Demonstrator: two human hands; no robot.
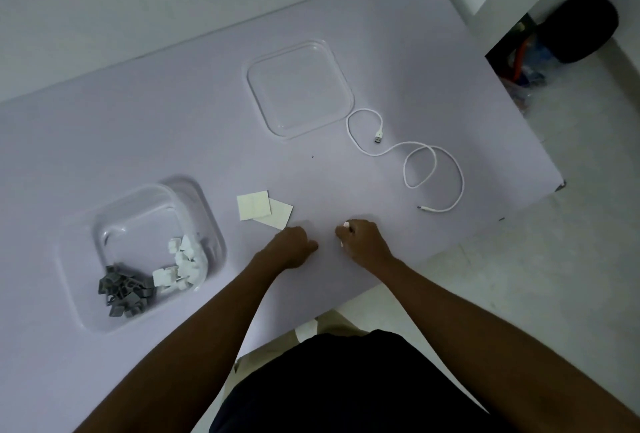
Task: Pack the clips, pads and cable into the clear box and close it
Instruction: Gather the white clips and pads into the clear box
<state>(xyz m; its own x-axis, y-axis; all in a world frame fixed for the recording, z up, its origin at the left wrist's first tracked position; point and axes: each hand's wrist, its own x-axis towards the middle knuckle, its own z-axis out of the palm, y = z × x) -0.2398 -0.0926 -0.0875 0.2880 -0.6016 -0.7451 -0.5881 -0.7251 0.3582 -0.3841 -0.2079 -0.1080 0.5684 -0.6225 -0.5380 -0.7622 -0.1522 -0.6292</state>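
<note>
The clear box (149, 197) stands at the left of the table with grey clips (123, 292) and white clips (181, 261) piled in its near side. Its clear lid (299, 87) lies flat further back. Two white pads (263, 209) overlap on the table just beyond my left hand (296, 247), which is closed in a fist; what it holds is hidden. My right hand (363, 242) is closed around small white clips that peek out between the fingers. A white cable (420, 164) lies looped to the right.
The lavender table (104, 141) ends close to my body and at the right, where the floor drops away. A dark bag and coloured clutter (568, 37) sit on the floor at the far right.
</note>
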